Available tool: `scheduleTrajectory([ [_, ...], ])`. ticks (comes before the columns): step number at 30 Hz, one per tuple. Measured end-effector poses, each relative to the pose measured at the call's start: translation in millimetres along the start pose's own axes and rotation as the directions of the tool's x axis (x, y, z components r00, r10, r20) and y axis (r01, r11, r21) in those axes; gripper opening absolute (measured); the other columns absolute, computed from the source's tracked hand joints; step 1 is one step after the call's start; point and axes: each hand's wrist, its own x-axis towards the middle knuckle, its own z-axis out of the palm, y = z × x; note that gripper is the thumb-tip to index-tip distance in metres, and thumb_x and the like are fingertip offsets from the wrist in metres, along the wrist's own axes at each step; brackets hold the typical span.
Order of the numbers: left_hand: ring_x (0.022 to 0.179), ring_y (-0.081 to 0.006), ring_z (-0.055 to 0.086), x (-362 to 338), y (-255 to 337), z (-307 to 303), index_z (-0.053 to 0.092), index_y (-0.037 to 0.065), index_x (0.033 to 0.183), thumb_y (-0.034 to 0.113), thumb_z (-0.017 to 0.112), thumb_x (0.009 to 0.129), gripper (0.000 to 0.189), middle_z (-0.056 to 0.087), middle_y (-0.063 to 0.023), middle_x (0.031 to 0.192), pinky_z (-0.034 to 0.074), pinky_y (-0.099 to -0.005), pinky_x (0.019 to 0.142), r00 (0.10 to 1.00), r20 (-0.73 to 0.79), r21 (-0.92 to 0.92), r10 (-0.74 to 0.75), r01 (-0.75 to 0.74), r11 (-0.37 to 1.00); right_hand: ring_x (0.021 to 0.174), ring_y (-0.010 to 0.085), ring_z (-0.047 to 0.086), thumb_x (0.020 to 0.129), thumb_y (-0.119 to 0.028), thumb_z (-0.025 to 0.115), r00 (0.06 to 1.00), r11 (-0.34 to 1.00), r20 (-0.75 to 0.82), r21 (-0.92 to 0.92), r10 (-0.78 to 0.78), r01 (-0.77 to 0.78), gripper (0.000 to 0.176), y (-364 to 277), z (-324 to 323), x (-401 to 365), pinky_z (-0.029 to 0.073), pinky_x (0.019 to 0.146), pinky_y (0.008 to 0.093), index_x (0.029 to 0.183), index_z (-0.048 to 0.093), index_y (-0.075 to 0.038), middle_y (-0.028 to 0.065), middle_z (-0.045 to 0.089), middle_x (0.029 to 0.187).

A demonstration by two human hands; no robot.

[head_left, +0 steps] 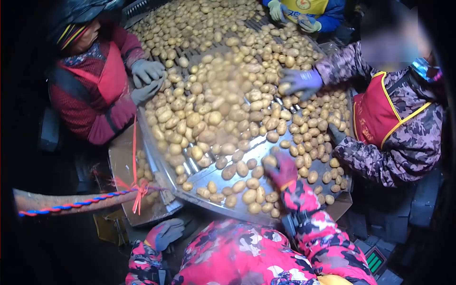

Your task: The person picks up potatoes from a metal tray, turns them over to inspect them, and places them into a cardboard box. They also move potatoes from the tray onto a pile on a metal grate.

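Potatoes (209, 118) cover a metal sorting table (190, 178), thinning out toward its near edge. My right hand (281, 168), in a pink and grey glove, reaches over the near part of the table. Its fingers touch or cover a potato at the fingertips; the grip is partly hidden. My left hand (168, 232), in a grey glove, is off the table at the lower left, below the near edge. Its fingers look loosely curled, and no object shows in it.
Co-workers stand at the left (95, 80), right (399, 109) and far side (306, 7), gloved hands by the potatoes. A cardboard box (123, 166) stands left. A pole (71, 203) with twisted red-blue cord juts in from the left. A lit green display (375, 260) is lower right.
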Motion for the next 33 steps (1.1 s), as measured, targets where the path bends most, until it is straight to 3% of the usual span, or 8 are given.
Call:
scheduleTrajectory([
  [9, 0.136, -0.0311, 0.048, 212, 156, 135, 0.052, 0.000, 0.142, 0.019, 0.055, 0.102, 0.045, 0.054, -0.0171, 0.144, 0.034, -0.0398, 0.116, 0.608, 0.107, 0.688, 0.786, -0.617, 0.383, 0.135, 0.0418, 0.043, 0.081, -0.036, 0.070, 0.962, 0.831, -0.130, -0.484, 0.241, -0.274, 0.069, 25, -46, -145, 0.030, 0.114, 0.0561, 0.141, 0.052, -0.008, 0.0204, 0.052, 0.140],
  [13, 0.141, -0.0429, 0.036, 293, 204, 125, 0.053, 0.010, 0.142, 0.038, 0.065, 0.089, 0.062, 0.047, -0.0243, 0.148, 0.023, -0.0553, 0.118, 0.578, 0.134, 0.981, 0.805, 0.037, -0.190, 0.133, 0.0453, 0.041, 0.080, -0.037, 0.071, 0.932, 0.850, 0.015, -0.414, 0.363, -0.325, 0.072, 13, -47, -183, 0.027, 0.114, 0.0598, 0.143, 0.050, -0.008, 0.0218, 0.048, 0.142],
  [17, 0.128, -0.0413, 0.047, 283, 180, 163, 0.061, 0.005, 0.128, 0.038, 0.069, 0.083, 0.057, 0.058, -0.0201, 0.129, 0.031, -0.0566, 0.112, 0.455, 0.484, 0.820, 0.748, 0.064, -0.569, 0.133, 0.0408, 0.045, 0.083, -0.042, 0.068, 0.928, 0.836, 0.002, -0.435, 0.372, -0.334, 0.065, 16, -46, -179, 0.031, 0.114, 0.0554, 0.140, 0.055, -0.015, 0.0182, 0.051, 0.141],
  [18, 0.122, -0.0408, 0.051, 266, 181, 189, 0.062, 0.003, 0.124, 0.037, 0.071, 0.079, 0.057, 0.060, -0.0211, 0.125, 0.032, -0.0571, 0.110, 0.731, 0.354, 0.874, 0.583, -0.037, -0.484, 0.132, 0.0415, 0.045, 0.085, -0.043, 0.067, 0.929, 0.834, 0.000, -0.442, 0.370, -0.332, 0.064, 15, -45, -179, 0.031, 0.113, 0.0553, 0.140, 0.054, -0.014, 0.0195, 0.052, 0.140],
  [19, 0.119, -0.0401, 0.053, 278, 151, 178, 0.061, 0.003, 0.122, 0.036, 0.073, 0.077, 0.058, 0.060, -0.0218, 0.123, 0.033, -0.0576, 0.110, 0.468, 0.576, 0.810, 0.670, -0.214, -0.546, 0.132, 0.0416, 0.045, 0.085, -0.042, 0.067, 0.926, 0.834, -0.004, -0.434, 0.378, -0.342, 0.063, 14, -44, -179, 0.031, 0.113, 0.0552, 0.140, 0.054, -0.014, 0.0193, 0.051, 0.140],
  [23, 0.119, -0.0417, 0.050, 237, 92, 227, 0.059, 0.003, 0.128, 0.026, 0.066, 0.081, 0.053, 0.057, -0.0179, 0.127, 0.036, -0.0553, 0.106, 0.389, 0.698, 0.715, 0.601, -0.342, -0.609, 0.131, 0.0419, 0.045, 0.086, -0.042, 0.066, 0.938, 0.854, -0.043, -0.401, 0.344, -0.331, 0.063, 10, -46, -175, 0.032, 0.112, 0.0552, 0.141, 0.054, -0.014, 0.0187, 0.051, 0.141],
  [29, 0.127, -0.0398, 0.047, 210, 56, 247, 0.064, 0.016, 0.126, 0.033, 0.069, 0.080, 0.049, 0.058, -0.0097, 0.132, 0.033, -0.0615, 0.109, 0.363, 0.922, 0.379, 0.137, -0.767, -0.518, 0.130, 0.0410, 0.047, 0.086, -0.042, 0.067, 0.937, 0.831, -0.019, -0.455, 0.350, -0.320, 0.063, 3, -49, -173, 0.032, 0.113, 0.0558, 0.140, 0.055, -0.013, 0.0189, 0.051, 0.141],
  [33, 0.125, -0.0400, 0.050, 228, 91, 209, 0.067, 0.016, 0.118, 0.023, 0.070, 0.077, 0.042, 0.058, -0.0104, 0.131, 0.034, -0.0603, 0.109, 0.460, 0.818, 0.573, 0.346, -0.596, -0.563, 0.129, 0.0410, 0.048, 0.085, -0.042, 0.068, 0.947, 0.840, -0.037, -0.451, 0.319, -0.301, 0.061, 2, -50, -173, 0.032, 0.113, 0.0562, 0.137, 0.056, -0.012, 0.0192, 0.051, 0.142],
])
